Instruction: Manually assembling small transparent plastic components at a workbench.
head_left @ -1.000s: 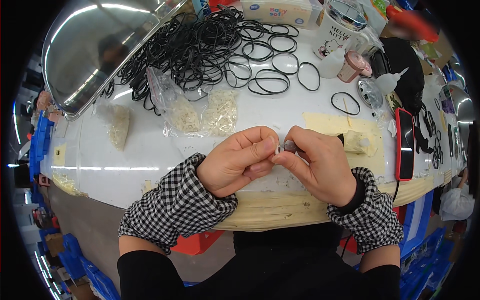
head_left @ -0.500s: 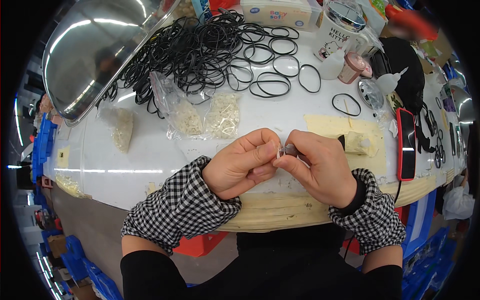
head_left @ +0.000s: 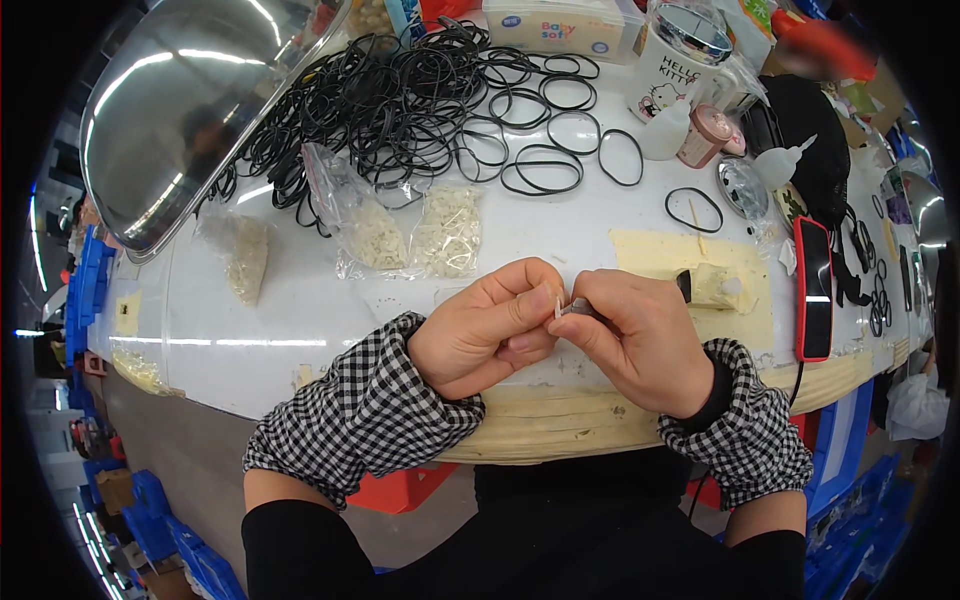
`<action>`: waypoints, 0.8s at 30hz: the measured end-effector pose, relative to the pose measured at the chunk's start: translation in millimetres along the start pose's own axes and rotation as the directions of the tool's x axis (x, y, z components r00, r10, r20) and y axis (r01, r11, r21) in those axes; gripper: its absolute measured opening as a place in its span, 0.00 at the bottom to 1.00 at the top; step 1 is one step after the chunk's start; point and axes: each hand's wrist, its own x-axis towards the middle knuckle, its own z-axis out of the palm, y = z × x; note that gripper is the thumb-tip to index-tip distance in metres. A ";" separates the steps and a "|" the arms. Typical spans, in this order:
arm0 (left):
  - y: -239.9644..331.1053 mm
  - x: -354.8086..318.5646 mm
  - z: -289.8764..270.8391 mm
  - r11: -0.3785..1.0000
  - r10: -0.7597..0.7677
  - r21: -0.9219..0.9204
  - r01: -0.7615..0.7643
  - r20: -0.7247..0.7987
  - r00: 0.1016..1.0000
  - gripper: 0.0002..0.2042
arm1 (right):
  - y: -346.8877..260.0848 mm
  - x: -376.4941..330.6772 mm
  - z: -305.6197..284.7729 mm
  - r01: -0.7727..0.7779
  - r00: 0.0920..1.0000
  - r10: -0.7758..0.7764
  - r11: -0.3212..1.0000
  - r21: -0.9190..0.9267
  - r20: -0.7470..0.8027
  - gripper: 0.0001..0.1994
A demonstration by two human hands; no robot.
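Pinching a tiny white piece (head_left: 557, 303) between thumb and forefinger, the left hand (head_left: 487, 330) meets the right hand (head_left: 640, 340) at the near edge of the white table (head_left: 290, 330). The right hand's fingertips close on a small dark metal part (head_left: 580, 308), and the two bits touch where the hands join. Both hands are closed tight on what they hold, fingers curled in, knuckles up, wrists resting near the taped table edge.

Compared with a second ago, very little has shifted: the hands sit in the same spot, pressed together the same way, with only a slight roll of the left thumb. By my reading the fitting of the white piece to the metal part goes on, with no sign that it is finished.

Checked sleeves (head_left: 370, 410) cover both forearms, which come in from the near side and angle toward each other.

Just far of the hands lie two clear bags (head_left: 410, 235) of small white pieces, and a third bag (head_left: 245, 258) lies to the left. Farther off a heap of black rubber rings (head_left: 400, 95) spreads across the table. A big metal bowl (head_left: 190, 110) stands far left. To the right are a yellow pad (head_left: 660, 255) with a small block on it, and a red phone (head_left: 812, 290).
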 end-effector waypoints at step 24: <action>22.2 -4.4 -13.1 0.957 0.204 -0.111 -0.267 -0.395 0.896 0.06 | 24.2 13.3 18.5 -0.074 0.974 0.060 0.996 -0.057 -0.218 0.07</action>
